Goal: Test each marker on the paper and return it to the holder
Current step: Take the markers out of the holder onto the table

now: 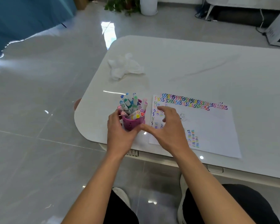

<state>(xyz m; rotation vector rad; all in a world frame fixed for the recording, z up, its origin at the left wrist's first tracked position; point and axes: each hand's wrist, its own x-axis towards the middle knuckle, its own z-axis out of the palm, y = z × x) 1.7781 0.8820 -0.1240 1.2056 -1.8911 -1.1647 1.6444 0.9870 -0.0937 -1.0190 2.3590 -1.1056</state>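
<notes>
Gripping holder [133, 124] near table [184, 62] edge: left hand [119, 132].

Both forearms reaching forward, left grip [118, 131] curled around the holder [133, 122], right grip [168, 128] loose, fingers spread.

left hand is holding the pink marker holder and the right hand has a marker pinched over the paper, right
One thing is off. The left hand does hold the pink marker holder, but the right hand pinches no marker: the head view shows it open and empty over the paper.
</notes>
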